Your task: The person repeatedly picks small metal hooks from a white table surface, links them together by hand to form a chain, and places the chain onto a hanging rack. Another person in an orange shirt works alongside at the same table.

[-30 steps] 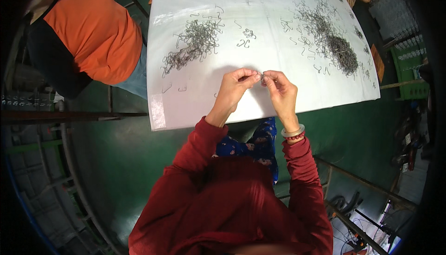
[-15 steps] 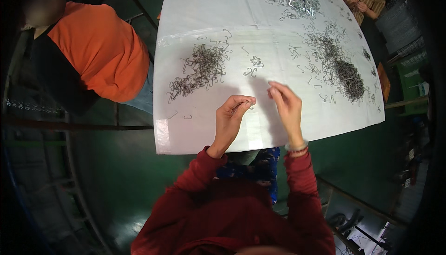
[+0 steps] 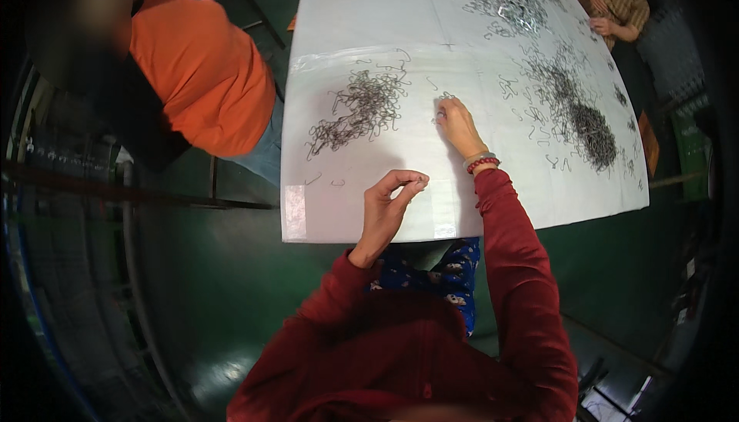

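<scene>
Table [image 3: 346, 6]: broad, white-covered, beneath both hands [image 3: 381, 210]
Floor [image 3: 204, 283]: glossy dark green, lower left of them
Rail [image 3: 154, 193]: long, dark, straight, left of them
Light: pale glare on floor

Showing plain white across the table [image 3: 362, 6]. Keeping to dark grey in the hook heap [image 3: 362, 106] toward the left edge, deepening almost to black in the hook pile [image 3: 591, 133] toward the right edge. Glinting silver in the metal heap [image 3: 508, 6] nearer the far edge. Running deep red along the right sleeve [image 3: 516, 230], with brighter red on the bead bracelet [image 3: 483, 163]. Scattering pale motifs over blue trousers [image 3: 454, 280] below the near edge. Glowing orange on the plain top [image 3: 208, 68] beyond the left edge; striping yellowish brown on the shirt [image 3: 616, 3] past the far right corner.
</scene>
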The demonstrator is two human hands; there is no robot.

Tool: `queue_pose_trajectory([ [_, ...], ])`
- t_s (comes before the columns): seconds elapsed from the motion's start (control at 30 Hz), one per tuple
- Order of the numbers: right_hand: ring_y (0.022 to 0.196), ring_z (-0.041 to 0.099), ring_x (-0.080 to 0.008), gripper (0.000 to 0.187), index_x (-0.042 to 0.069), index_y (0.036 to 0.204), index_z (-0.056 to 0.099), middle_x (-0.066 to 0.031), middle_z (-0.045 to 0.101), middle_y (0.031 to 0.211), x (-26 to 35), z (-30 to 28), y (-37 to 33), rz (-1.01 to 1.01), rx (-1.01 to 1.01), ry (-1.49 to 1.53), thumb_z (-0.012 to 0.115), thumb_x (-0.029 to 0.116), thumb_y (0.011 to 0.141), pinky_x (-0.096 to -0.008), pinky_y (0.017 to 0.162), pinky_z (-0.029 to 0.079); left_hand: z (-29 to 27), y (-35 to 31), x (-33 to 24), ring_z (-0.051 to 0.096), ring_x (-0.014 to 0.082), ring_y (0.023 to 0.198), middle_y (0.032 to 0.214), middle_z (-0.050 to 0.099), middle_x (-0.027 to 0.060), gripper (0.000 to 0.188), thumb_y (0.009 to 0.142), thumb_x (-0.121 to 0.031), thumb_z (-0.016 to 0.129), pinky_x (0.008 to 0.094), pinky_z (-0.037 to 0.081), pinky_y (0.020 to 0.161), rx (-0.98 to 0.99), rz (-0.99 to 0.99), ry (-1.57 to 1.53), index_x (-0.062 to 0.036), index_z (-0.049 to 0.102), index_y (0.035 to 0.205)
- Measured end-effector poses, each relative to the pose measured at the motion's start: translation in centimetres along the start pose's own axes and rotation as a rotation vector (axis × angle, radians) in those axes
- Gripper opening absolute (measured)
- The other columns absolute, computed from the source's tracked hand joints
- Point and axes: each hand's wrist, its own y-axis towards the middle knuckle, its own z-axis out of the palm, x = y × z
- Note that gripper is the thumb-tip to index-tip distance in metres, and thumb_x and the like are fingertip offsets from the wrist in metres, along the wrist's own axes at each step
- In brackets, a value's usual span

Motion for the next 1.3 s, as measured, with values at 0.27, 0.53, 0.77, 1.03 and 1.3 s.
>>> queue_pose_trajectory([
  [0.27, 0.088, 0.062, -0.0349, 0.025, 0.001, 0.086, 0.069, -0.0181, 0.061, 0.09, -0.8, -0.6, 1.2, 0.277, 0.241, -0.044, 0.08, 0.013, 0.067, -0.04, 0.076, 0.051, 0.0, -0.8, -0.5, 0.062, 0.0096, 0.088, 0.091, 0.07, 0.0042, 0.009, 0.088, -0.006, 0.066, 0.0254, 0.049, 0.083, 0.017, 0.012, 0.067, 0.0005, 0.068, 0.094],
  [0.53, 0.099, 0.06, -0.0342, 0.021, 0.004, 0.087, 0.071, -0.013, 0.064, 0.095, 0.6, -1.6, 0.7, 0.19, 0.169, -0.222, 0.078, 0.014, 0.069, -0.0421, 0.08, 0.051, 0.1, -0.5, -0.1, 0.062, 0.0092, 0.088, 0.092, 0.07, 0.0041, 0.009, 0.089, -0.008, 0.066, 0.0246, 0.049, 0.082, 0.057, 0.035, 0.069, -0.0005, 0.068, 0.094],
  [0.77, 0.064, 0.062, -0.0172, 0.021, 0.004, 0.09, 0.074, -0.0082, 0.069, 0.071, 3.7, -4.7, -1.2, 0.474, 0.131, 0.267, 0.079, 0.016, 0.074, -0.0281, 0.065, 0.048, -0.7, 1.0, 1.2, 0.062, 0.0087, 0.085, 0.089, 0.07, 0.0037, 0.011, 0.088, -0.008, 0.067, 0.0246, 0.049, 0.08, 0.038, 0.016, 0.105, 0.0005, 0.069, 0.096],
  [1.03, 0.074, 0.057, -0.009, 0.014, -0.002, 0.096, 0.069, -0.0034, 0.067, 0.083, 11.8, -10.0, -11.4, 0.459, 0.011, 0.798, 0.068, 0.009, 0.088, -0.0219, 0.07, 0.046, 0.7, 3.2, 4.6, 0.064, 0.0109, 0.081, 0.089, 0.071, 0.0069, 0.016, 0.086, -0.008, 0.068, 0.025, 0.051, 0.075, 0.069, 0.004, 0.091, 0.0017, 0.068, 0.099],
  [1.3, 0.072, 0.052, -0.0077, 0.01, 0.0, 0.094, 0.061, -0.0003, 0.059, 0.079, 13.7, -8.5, -12.5, 0.401, -0.262, 0.771, 0.062, 0.009, 0.093, -0.0214, 0.067, 0.043, 1.5, 1.8, 1.7, 0.062, 0.0092, 0.083, 0.088, 0.07, 0.0041, 0.012, 0.086, -0.009, 0.068, 0.0259, 0.049, 0.077, 0.23, 0.084, 0.292, 0.0001, 0.069, 0.095],
])
